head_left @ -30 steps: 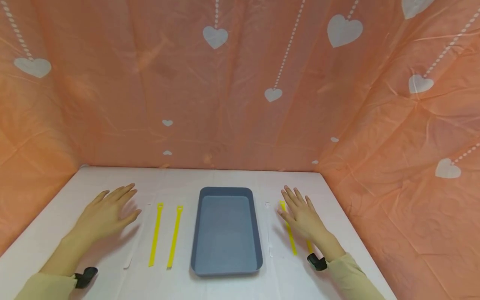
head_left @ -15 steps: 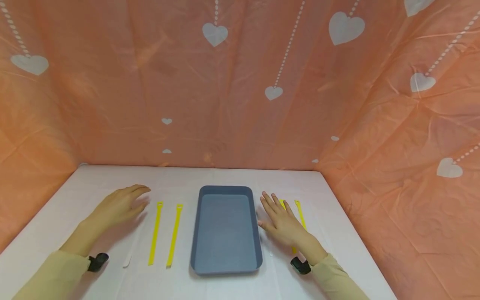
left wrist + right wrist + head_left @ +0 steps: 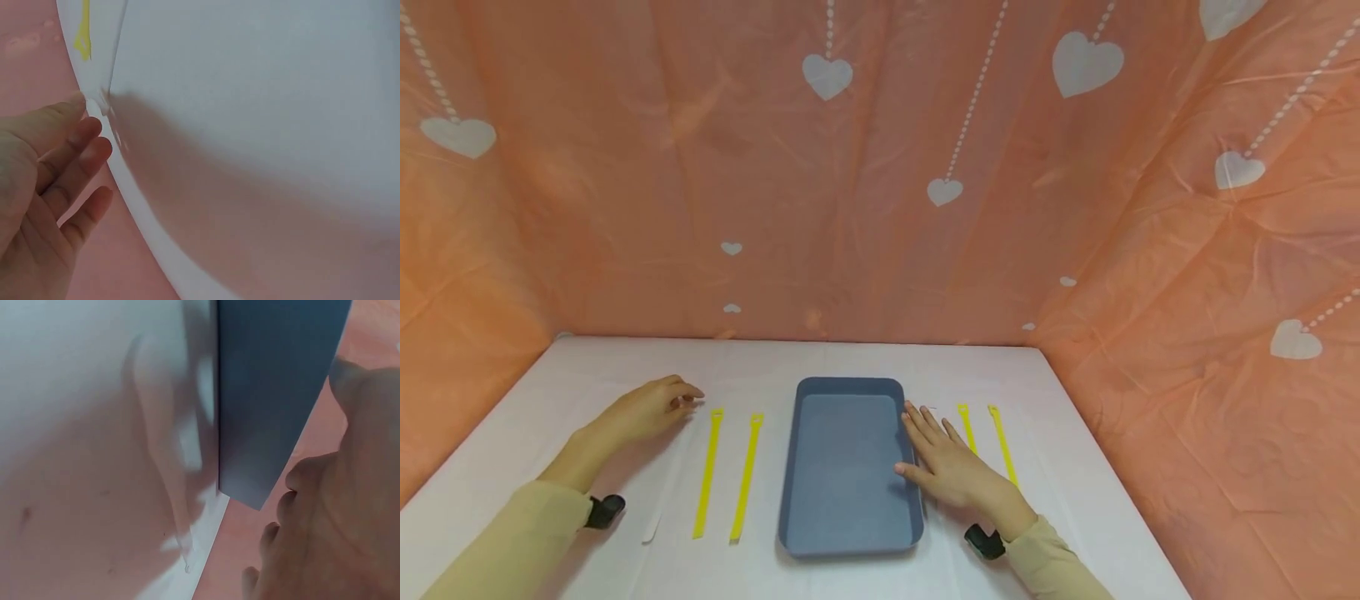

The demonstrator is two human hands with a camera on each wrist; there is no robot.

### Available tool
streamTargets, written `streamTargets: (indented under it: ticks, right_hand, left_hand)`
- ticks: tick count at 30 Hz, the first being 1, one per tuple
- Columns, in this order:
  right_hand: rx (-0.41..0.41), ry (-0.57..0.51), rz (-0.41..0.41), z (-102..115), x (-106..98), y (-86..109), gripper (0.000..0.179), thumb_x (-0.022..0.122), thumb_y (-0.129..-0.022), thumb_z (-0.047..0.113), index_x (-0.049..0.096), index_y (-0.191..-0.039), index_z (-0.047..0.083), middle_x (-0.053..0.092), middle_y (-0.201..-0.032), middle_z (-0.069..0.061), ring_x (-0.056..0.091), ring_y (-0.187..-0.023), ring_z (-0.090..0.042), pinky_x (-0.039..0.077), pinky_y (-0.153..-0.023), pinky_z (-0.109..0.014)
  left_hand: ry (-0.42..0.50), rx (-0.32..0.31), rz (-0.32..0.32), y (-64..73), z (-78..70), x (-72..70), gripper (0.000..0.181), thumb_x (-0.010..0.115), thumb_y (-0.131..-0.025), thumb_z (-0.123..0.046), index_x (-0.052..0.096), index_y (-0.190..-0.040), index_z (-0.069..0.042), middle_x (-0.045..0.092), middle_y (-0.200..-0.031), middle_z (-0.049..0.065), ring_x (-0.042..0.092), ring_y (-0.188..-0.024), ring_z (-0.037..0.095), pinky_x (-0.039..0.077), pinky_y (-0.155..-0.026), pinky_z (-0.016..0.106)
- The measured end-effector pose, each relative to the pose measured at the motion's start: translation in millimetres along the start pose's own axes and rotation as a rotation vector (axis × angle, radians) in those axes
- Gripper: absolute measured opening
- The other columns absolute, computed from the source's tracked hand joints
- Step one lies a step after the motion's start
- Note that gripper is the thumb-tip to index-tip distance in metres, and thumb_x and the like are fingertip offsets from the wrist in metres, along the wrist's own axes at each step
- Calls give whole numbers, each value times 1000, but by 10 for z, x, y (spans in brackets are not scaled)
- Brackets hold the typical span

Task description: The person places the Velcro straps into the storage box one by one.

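My left hand (image 3: 643, 412) is at the far end of a flat white cable tie (image 3: 662, 500) on the left of the table. In the left wrist view, thumb and finger pinch the tie's tip (image 3: 97, 106). Over the right rim of a blue-grey tray (image 3: 850, 550) lies my right hand (image 3: 955, 471), fingers straight and thumb above the tray's inside; whether it touches the rim I cannot tell. Beneath that hand, a second white tie (image 3: 169, 462) shows beside the tray wall in the right wrist view, mostly hidden in the head view.
Two yellow cable ties with slotted heads, the outer yellow tie (image 3: 707, 475) and the inner yellow tie (image 3: 746, 479), lie left of the tray. Two more yellow ties (image 3: 1003, 446) lie right, partly behind the right hand. Orange heart-patterned cloth (image 3: 880, 275) borders the white table (image 3: 760, 358).
My left hand has moved right, and its fingers have drawn together at the white tie's far end. My right hand has shifted left from the yellow ties to the tray's rim.
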State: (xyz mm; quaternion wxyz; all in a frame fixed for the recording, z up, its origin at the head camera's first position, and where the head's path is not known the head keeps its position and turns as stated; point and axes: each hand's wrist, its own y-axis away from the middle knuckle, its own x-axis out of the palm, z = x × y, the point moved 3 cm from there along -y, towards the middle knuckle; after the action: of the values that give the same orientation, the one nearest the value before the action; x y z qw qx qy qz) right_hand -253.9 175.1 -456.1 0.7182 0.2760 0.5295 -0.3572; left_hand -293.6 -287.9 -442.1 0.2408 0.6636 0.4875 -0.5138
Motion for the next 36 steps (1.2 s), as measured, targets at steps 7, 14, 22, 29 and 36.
streamTargets:
  ticks: [7,14,22,29,36]
  right_hand:
    - [-11,-10,14,7,23,-12,87,45,-106,59,19,-165,1,8,-175,-11,9,-160,-37,12,-127,-60]
    - [-4,-24,16,1,52,-12,89,48,-105,59,18,-165,2,9,-175,-10,10,-160,-36,12,-127,-59]
    - [9,-53,13,-10,50,-1,89,50,-104,59,18,-165,2,9,-175,-9,12,-160,-35,14,-127,-58]
    - [9,-58,12,-18,66,4,90,49,-104,60,17,-166,3,9,-175,-8,12,-160,-35,15,-127,-59]
    - [6,-46,7,-27,67,2,89,48,-105,59,18,-166,3,9,-175,-9,12,-160,-34,15,-127,-58]
  left_hand:
    - [59,-18,59,-11,34,-15,20,77,-87,0,76,-106,7,65,-89,4,61,-80,17,54,-71,35]
    - [85,-47,83,-6,61,9,20,79,-86,-1,78,-105,5,64,-90,3,60,-80,15,54,-73,34]
    - [76,-51,62,-30,71,49,17,80,-86,-2,78,-102,2,63,-89,1,57,-79,13,52,-71,33]
    - [73,-59,42,-21,52,57,12,80,-85,-1,73,-94,-1,63,-87,1,57,-78,14,52,-70,34]
    - [86,-66,30,-13,45,62,14,81,-86,-2,67,-86,-7,60,-83,-2,55,-75,13,49,-68,32]
